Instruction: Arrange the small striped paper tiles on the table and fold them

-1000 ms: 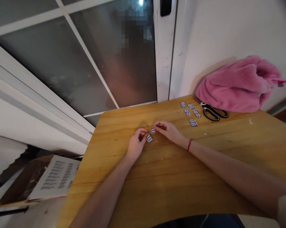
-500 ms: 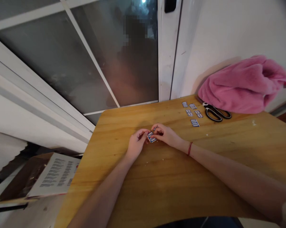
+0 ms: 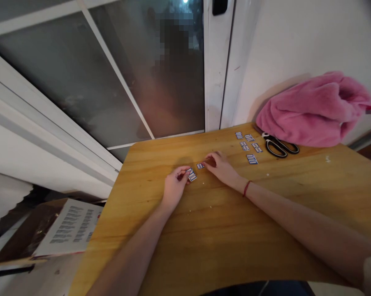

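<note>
My left hand (image 3: pixel 174 185) pinches a small blue-and-white card (image 3: pixel 192 176) between thumb and fingers, just over the wooden table. To its right, my right hand (image 3: pixel 221 169) has its thumb and fingertips closed on the edge of a second blue-and-white card (image 3: pixel 200 166). The two cards are apart, with a narrow gap between them. What is printed on them is too small to read. Several similar cards lie flat farther back on the right, one of them a blue-and-white card (image 3: pixel 252 159) nearest my right hand.
Black-handled scissors (image 3: pixel 279 146) lie beside the cards, blades hidden under a pink fluffy cloth (image 3: pixel 309 111). Tiny white scraps dot the wooden table (image 3: pixel 222 242). A frosted glass door (image 3: pixel 117 82) stands behind it, with a blurred figure beyond. An open cardboard box (image 3: pixel 71 226) is at lower left.
My hands have moved apart. The right hand has shifted slightly up and right with a card at its fingertips, while the left keeps its card and has moved a little left.
</note>
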